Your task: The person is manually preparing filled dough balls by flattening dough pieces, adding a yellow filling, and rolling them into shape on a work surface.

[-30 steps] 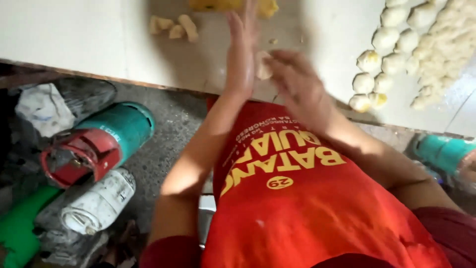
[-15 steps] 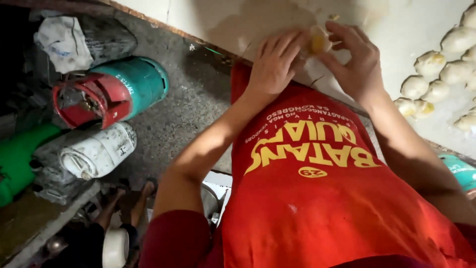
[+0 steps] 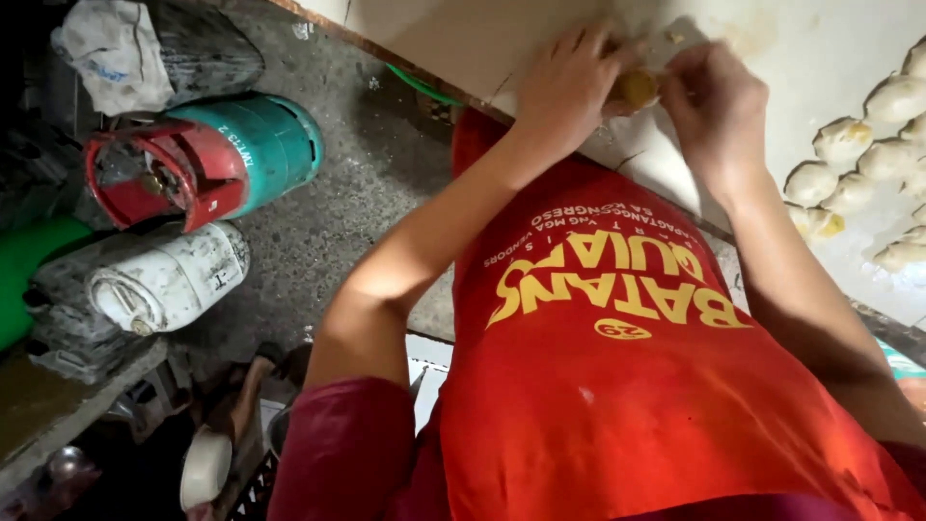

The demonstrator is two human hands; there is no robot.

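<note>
Both my hands meet over the near edge of a white, floury table [image 3: 463, 39]. My left hand [image 3: 564, 82] and my right hand [image 3: 714, 101] pinch a small piece of yellowish dough [image 3: 637, 89] between their fingertips. The fingers hide most of the piece. A group of several formed white dough pieces [image 3: 849, 174], some showing yellow filling, lies on the table to the right of my right hand. A red apron [image 3: 617, 386] with yellow print covers my front below the hands.
On the grey concrete floor at left lie a teal gas cylinder with a red collar [image 3: 207, 159] and a white cylinder [image 3: 164, 280]. A crumpled white sack [image 3: 111, 48] sits at top left. A green object [image 3: 29, 265] shows at the left edge.
My hands went from rolling dough palm against palm to pinching it with the fingertips. The view has tilted down and left, showing more floor and less table.
</note>
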